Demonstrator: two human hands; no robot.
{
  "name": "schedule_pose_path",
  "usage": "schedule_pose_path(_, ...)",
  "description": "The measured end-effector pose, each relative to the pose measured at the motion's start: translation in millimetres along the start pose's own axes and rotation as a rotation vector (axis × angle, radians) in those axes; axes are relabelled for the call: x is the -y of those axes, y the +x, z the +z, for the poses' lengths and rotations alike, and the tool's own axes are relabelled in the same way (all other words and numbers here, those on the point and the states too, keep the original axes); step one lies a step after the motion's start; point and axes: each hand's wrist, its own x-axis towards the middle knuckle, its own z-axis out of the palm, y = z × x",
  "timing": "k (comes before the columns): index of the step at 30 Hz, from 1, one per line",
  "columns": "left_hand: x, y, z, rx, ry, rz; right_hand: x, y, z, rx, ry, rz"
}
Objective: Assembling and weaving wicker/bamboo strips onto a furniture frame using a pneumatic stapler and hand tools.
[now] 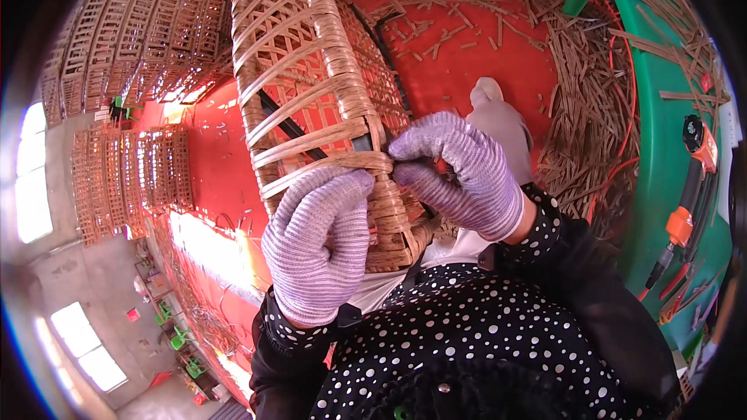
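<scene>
A long woven frame point(331, 70) of brown strips leans against my lap, its edges wrapped with flat cane-like strip. Across its near part runs a pale brown strip point(354, 160), bent round the wrapped edge. My left hand point(317, 245), in a striped white and purple glove, pinches this strip at the edge between thumb and fingers. In a matching glove, my right hand point(467, 175) closes its thumb and forefinger at the right side of the same edge. What lies between those fingertips is hidden. A dark bar point(292, 124) shows inside the frame.
Stacked woven frames point(132, 27) stand at the far left on the red floor point(459, 62). Loose strips point(580, 85) lie heaped at the right. A green table point(657, 70) beside me holds an orange and black power tool point(689, 194) and an orange cable point(634, 101).
</scene>
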Motion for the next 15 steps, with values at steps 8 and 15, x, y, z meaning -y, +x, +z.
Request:
schedule_pose_path(8,-3,2,2,0.028,0.018,-0.062,-10,7,-9,0.084,0.3,0.175)
schedule_pose_path(15,-5,4,4,0.019,0.076,0.028,-15,4,-7,0.089,0.27,0.022)
